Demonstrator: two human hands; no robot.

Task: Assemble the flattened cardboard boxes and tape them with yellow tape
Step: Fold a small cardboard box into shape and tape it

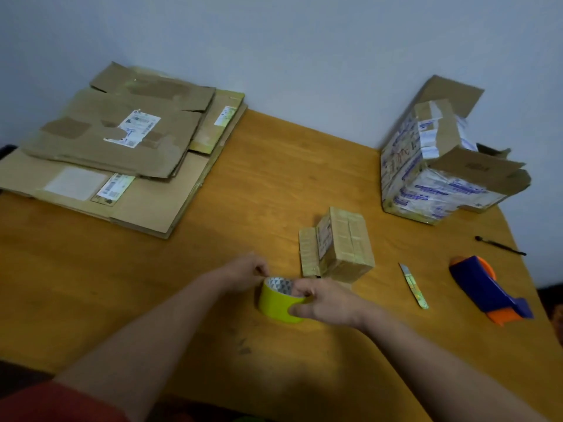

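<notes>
A roll of yellow tape (277, 303) is held just above the wooden table (243, 178) near its front edge. My right hand (323, 300) grips the roll, thumb on the outside and fingers in its core. My left hand (246, 269) pinches at the roll's upper rim with curled fingers. A small assembled cardboard box (338, 245) with one flap open stands just behind the roll. A stack of flattened cardboard boxes (118, 147) lies at the back left.
A larger box (435, 166) wrapped in printed tape, flaps open, stands at the back right. A utility knife (413, 285), a blue and orange tape dispenser (487, 289) and a black pen (499, 245) lie on the right side. A wall runs behind the table.
</notes>
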